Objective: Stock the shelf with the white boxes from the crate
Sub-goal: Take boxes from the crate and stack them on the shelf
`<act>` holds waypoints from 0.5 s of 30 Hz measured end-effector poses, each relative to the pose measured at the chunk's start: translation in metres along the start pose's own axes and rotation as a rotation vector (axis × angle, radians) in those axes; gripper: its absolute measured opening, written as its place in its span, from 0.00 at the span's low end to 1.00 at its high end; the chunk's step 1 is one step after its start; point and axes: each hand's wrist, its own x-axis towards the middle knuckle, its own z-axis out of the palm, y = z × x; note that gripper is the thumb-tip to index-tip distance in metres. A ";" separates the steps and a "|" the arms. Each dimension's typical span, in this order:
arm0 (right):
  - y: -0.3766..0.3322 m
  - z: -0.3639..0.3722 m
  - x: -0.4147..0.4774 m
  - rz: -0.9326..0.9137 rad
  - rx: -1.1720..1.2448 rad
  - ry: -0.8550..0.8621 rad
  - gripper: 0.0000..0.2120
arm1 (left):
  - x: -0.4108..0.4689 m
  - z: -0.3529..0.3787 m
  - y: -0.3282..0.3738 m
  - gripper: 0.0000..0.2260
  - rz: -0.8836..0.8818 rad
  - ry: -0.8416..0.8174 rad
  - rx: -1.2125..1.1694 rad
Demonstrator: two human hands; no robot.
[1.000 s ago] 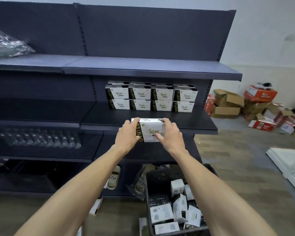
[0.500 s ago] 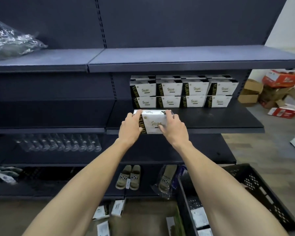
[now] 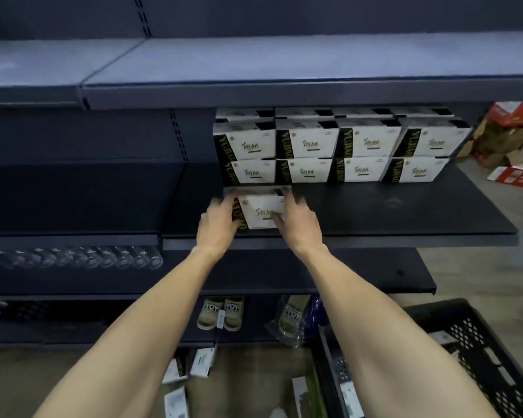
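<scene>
- far left, one level down: a row of clear glasses [image 3: 82, 257] lying on their sides, pretty blurry
- the left hand [image 3: 219, 220] is clamped on the left end of the white box [image 3: 261, 212], right over the black strip. Its fingers hook over the top edge, though they're smeared so I can't make out each one
- the box sits square between both hands, printed face toward the camera, at the front left of the dark shelf [image 3: 390, 209]. It's just in front of the bottom-left box of the stock behind it. Honestly can't tell if it's resting on the shelf or a hair above it
- below that, a pair of tan slippers [image 3: 222, 312] on the bottom level
- the right hand [image 3: 296, 218] grips the right end, fingers curled over the top and thumb across the front face
- behind it and to the right, the stacked boxes [image 3: 329, 149] sit two high and four across against the back panel
- bottom right, the black mesh crate [image 3: 465, 342] on the floor, with a few boxes showing inside
- far right, red and brown cardboard boxes [image 3: 514, 131] piled on the floor
</scene>
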 end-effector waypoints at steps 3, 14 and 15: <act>0.004 0.018 0.018 -0.020 0.020 -0.025 0.29 | 0.018 0.010 -0.008 0.28 -0.016 -0.004 0.026; 0.001 0.049 0.086 0.023 0.076 -0.016 0.26 | 0.082 0.032 -0.031 0.28 -0.061 0.004 -0.013; 0.001 0.051 0.091 0.028 0.075 -0.015 0.26 | 0.087 0.033 -0.033 0.28 -0.053 0.009 -0.024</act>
